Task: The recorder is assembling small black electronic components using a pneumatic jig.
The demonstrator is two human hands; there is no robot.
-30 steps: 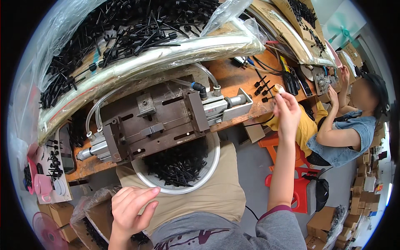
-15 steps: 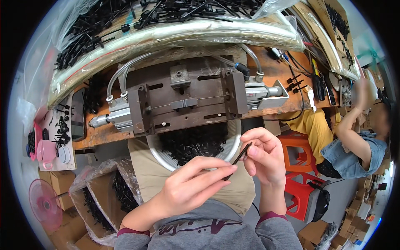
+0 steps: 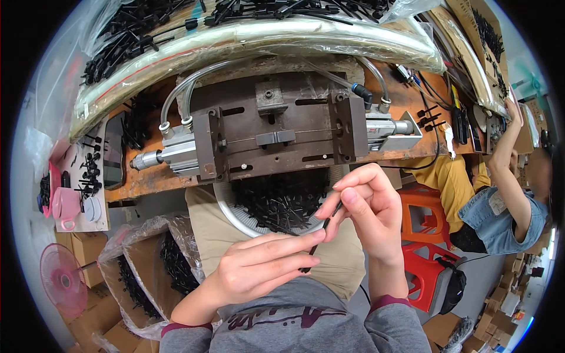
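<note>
I am pinching a slim black rod [image 3: 313,249] above the lap [image 3: 204,226] — left hand [image 3: 256,265] gripping its lower end, right hand [image 3: 374,217] its upper, probably for steadiness. A round white plastic basket [image 3: 223,209] of black stemmed parts [image 3: 279,200] is resting there, likely for easy reach; beyond, a brown metal fixture [image 3: 244,129] is occupying the orange-brown wooden worktop [image 3: 400,99].

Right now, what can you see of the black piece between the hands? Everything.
The black piece looks slim and rod-like, material perhaps plastic. It slants, upper end rightward, over the tan trousers. The left hand grips the lower part, the right hand the upper. Fingers hide stretches of it, so its full outline can't be told.
</note>
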